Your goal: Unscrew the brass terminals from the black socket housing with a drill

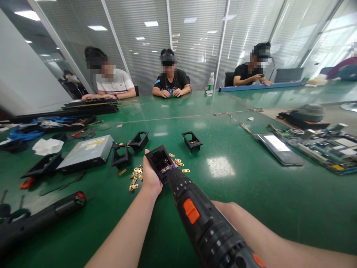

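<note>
My left hand (152,176) is closed round a black plastic frame (158,158), tilted so that its hollow inside faces me. Screws or metal contacts show at its lower edge. A black cordless drill (203,219) with an orange switch points at that edge, its front end hiding the bit. Behind the drill body is my right hand (230,210), wrapped on the grip, fingers mostly hidden. Small brass plates (136,173) lie loose on both sides of the held frame. Similar black frames (192,141) stand farther back on the green table (251,216).
To the left sit a grey disc drive (87,150), white tissue (48,147) and a black tool handle (52,210). On the right lie a phone-like device (280,149) and circuit boards (329,145). Several people sit across the table, near a water bottle (210,85).
</note>
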{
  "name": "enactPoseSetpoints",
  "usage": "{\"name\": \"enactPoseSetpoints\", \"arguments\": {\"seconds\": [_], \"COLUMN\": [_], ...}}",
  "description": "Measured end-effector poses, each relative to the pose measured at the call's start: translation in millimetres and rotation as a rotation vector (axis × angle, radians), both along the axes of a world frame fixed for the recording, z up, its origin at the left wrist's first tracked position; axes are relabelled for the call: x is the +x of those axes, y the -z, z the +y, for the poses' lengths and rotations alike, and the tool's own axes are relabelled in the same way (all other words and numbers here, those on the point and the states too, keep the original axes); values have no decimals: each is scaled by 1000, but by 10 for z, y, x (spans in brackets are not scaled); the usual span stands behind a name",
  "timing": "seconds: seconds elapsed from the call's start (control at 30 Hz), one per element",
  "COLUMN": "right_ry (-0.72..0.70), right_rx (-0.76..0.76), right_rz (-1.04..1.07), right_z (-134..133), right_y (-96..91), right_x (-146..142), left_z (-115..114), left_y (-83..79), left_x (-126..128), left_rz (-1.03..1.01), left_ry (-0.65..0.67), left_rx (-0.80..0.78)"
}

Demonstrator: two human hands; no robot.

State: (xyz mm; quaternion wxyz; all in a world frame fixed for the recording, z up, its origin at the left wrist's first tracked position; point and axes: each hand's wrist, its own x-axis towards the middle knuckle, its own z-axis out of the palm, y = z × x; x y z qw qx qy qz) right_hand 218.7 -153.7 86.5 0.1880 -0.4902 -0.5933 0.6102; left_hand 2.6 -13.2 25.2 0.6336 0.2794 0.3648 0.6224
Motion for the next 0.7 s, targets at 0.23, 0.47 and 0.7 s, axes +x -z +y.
{"name": "enactPoseSetpoints", "arguments": {"seconds": [0.23,0.47,0.7], "right_ry": [-26,-23,-21], "right_rx": [20,31,20], "right_rz": [19,-5,27], "right_z": [-23,-21,-15], "right_y": [-73,-101,-92], "right_x": [-1,-18,-10], "left_z": [-15,-20,-12], "left_y": [-30,-63,-50], "left_x": [-25,-28,-49], "left_rz": [-45,-30,-25], "left_ry": [7,5,6], "left_rx": [-98,-115,-107]}}
